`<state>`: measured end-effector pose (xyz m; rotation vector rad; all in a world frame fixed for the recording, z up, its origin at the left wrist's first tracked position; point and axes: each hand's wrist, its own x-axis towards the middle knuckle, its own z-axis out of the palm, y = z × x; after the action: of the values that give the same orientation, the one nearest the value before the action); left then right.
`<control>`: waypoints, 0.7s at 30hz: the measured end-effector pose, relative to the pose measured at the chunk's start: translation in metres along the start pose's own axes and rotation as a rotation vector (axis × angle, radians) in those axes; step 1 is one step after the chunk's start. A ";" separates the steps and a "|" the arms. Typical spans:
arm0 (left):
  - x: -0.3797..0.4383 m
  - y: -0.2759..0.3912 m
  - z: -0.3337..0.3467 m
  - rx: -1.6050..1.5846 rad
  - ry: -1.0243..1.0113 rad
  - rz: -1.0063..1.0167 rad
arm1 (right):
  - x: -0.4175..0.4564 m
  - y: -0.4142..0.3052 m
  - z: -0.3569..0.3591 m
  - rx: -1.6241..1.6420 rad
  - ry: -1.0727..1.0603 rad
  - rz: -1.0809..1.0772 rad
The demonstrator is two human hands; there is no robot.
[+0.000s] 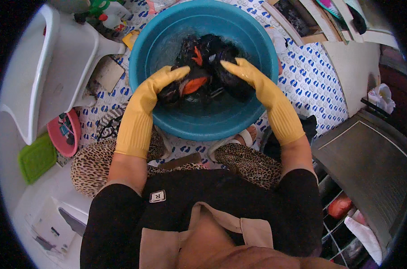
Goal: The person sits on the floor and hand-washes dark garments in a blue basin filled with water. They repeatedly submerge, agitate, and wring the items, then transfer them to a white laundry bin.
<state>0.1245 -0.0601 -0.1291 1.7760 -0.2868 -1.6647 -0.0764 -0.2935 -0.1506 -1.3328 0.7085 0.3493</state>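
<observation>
A large blue plastic basin (203, 129) stands on the floor in front of me with water in it. Dark, wet cloth (220, 53) with orange parts lies bunched in the water. My left hand (171, 75), in a long yellow rubber glove, grips the left side of the cloth beside an orange patch. On the right side, my right hand (239, 70), in a matching glove, has its thumb over the dark cloth. The fingers of both hands are mostly hidden by cloth and water.
A white plastic chair (65, 60) is at left, near a pink basin (76, 134) and a green plastic lid (38, 158). Bottles (111, 21) stand at the upper left. A dark-topped stand (365, 161) is at right. Behind my right forearm sits a dark container (269, 144).
</observation>
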 end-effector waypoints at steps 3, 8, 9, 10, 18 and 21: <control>0.002 -0.008 -0.014 0.660 0.118 -0.010 | -0.032 -0.003 0.002 -0.546 -0.009 -0.058; 0.038 -0.033 -0.006 0.970 0.344 0.411 | -0.029 0.038 0.008 -1.068 0.180 -0.786; 0.042 -0.022 0.006 0.934 0.423 0.416 | -0.028 0.031 0.021 -1.145 0.234 -0.575; 0.046 -0.013 0.014 0.902 0.502 0.423 | -0.019 0.032 0.028 -1.123 0.342 -0.528; 0.166 -0.032 0.004 0.155 0.450 0.188 | 0.115 0.051 0.033 -0.211 0.643 -0.119; 0.161 -0.009 0.022 -0.067 0.342 0.072 | 0.159 0.080 0.020 0.231 0.552 -0.053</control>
<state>0.1270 -0.1545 -0.2619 1.9368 -0.1367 -1.2788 -0.0010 -0.2818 -0.3126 -1.2284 1.1326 -0.1537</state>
